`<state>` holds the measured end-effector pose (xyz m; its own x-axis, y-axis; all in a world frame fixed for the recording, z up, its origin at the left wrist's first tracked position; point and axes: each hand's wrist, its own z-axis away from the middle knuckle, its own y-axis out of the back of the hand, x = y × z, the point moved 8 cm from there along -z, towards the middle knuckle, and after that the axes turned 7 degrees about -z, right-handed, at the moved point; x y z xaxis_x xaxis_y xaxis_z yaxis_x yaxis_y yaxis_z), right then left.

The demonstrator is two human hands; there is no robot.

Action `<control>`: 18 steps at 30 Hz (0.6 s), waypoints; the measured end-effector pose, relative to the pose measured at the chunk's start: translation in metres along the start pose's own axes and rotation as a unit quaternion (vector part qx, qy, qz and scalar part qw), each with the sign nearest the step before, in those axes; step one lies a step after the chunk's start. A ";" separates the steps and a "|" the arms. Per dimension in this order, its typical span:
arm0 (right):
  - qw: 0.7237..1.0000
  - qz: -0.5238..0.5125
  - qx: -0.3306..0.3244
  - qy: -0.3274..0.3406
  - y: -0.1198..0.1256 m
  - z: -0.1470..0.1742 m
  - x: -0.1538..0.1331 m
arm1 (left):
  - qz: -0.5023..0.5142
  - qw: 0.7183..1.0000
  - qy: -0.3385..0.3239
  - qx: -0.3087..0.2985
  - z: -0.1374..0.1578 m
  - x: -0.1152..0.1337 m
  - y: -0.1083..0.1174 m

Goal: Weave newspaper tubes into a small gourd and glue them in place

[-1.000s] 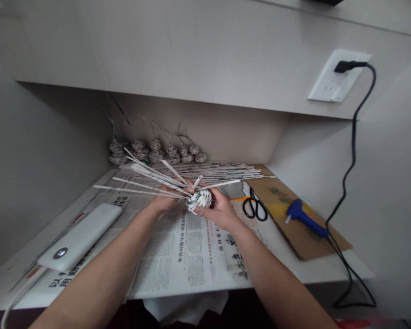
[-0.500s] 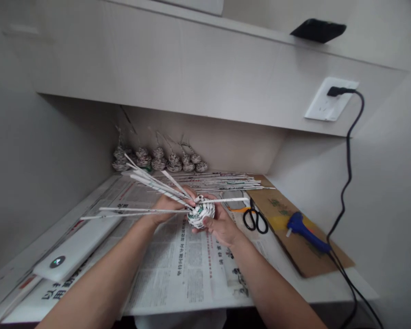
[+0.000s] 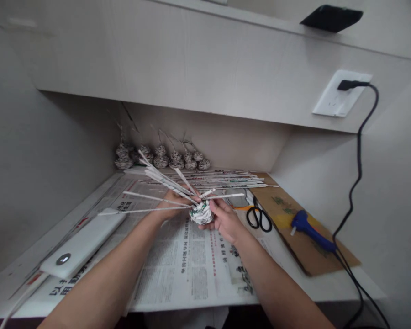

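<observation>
Between my hands is a small round ball woven from rolled newspaper [image 3: 201, 214], white with grey and green print. Several loose paper sticks [image 3: 164, 179] fan out from its top, most toward the upper left and one to the right. My left hand [image 3: 175, 203] is closed behind the ball and the stick bases, its fingers partly hidden by them. My right hand [image 3: 225, 219] grips the ball from the right, thumb on its near upper side and fingers underneath.
Newspaper [image 3: 171, 260] covers the tabletop. Several woven gourd shapes [image 3: 160, 157] line the back wall, before a pile of paper sticks [image 3: 226, 179]. Scissors [image 3: 259, 218], a cardboard sheet [image 3: 304, 256] and a corded blue glue gun [image 3: 311, 232] lie right; a white power bank-like box [image 3: 85, 242] lies left.
The ball has tipped, so its top and the stick bases show differently. My right thumb has moved up toward its top. A short stick end now points up right. The view has shifted slightly.
</observation>
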<state>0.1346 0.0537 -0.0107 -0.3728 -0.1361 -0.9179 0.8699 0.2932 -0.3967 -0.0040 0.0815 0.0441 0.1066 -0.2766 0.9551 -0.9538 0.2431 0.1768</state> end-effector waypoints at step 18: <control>0.901 0.354 0.141 0.208 0.023 -0.001 -0.023 | -0.124 0.992 -0.005 -0.031 -0.003 -0.027 -0.018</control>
<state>0.1627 0.0648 0.0017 0.2692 0.3734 -0.8877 0.9630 -0.0923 0.2533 0.0109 0.0875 0.0162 0.3333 -0.3447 0.8775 -0.8789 0.2233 0.4215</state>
